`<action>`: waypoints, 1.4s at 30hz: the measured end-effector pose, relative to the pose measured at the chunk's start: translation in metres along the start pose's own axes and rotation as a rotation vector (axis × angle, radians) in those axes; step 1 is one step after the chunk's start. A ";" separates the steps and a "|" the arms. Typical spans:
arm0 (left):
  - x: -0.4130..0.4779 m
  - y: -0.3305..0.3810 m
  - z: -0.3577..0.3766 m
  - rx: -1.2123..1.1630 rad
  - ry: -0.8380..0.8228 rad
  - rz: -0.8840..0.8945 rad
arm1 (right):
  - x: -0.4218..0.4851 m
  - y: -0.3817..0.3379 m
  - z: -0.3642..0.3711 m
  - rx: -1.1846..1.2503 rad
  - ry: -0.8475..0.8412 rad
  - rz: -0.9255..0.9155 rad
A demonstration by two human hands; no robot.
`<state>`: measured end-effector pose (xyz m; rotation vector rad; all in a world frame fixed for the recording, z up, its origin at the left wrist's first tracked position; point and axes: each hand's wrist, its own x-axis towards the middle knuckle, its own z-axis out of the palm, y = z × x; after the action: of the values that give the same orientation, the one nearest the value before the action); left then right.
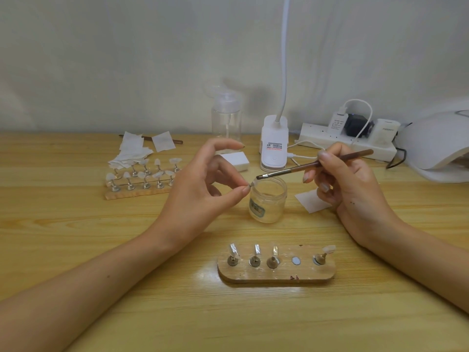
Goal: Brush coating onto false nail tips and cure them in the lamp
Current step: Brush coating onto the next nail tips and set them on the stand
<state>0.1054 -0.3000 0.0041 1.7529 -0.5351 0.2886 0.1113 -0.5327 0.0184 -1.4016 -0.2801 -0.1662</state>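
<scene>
I am pinching a small nail tip [250, 184] between the thumb and forefinger of my left grip [203, 184], with the other fingers lifting away and spreading open. It is hovering right at the left rim of the open jar [268, 201]. My right grip [355, 184] is closing round the brush [314, 165] like a pen, and the bristles are pointing left over the jar's mouth, just beside the tip. A white wipe [308, 202] is lying under that grip, right of the jar. Nearer me, the wooden holder [276, 275] is carrying three upright stands with tips, a bare metal disc and one tilted stand at its right end. Bare tabletop [127, 250] is lying open between jar and holder and beneath both forearms. Far left, a second holder [137, 193] is crowding with tips beside a heap of wipes [132, 153]. The curing lamp [439, 148] is sitting at the right edge, well apart, behind the power strip [319, 139].
</scene>
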 end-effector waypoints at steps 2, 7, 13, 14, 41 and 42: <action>0.000 0.000 0.000 0.004 0.000 0.001 | 0.000 0.000 0.001 -0.016 -0.031 -0.011; 0.000 -0.001 0.000 -0.003 -0.003 -0.014 | 0.000 0.001 0.001 -0.046 0.020 0.022; 0.000 0.000 0.000 -0.026 -0.010 -0.036 | 0.000 0.000 0.000 -0.014 -0.032 -0.013; 0.000 0.000 -0.001 -0.029 -0.010 -0.039 | 0.000 0.001 0.001 -0.025 -0.031 -0.001; -0.001 0.006 0.000 -0.098 -0.038 -0.076 | 0.000 0.002 0.000 -0.045 0.044 0.026; -0.001 0.006 0.000 -0.097 -0.038 -0.077 | 0.000 0.002 0.000 -0.030 0.041 0.017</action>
<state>0.1017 -0.3010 0.0087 1.6829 -0.5002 0.1726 0.1117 -0.5324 0.0170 -1.4283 -0.2320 -0.1856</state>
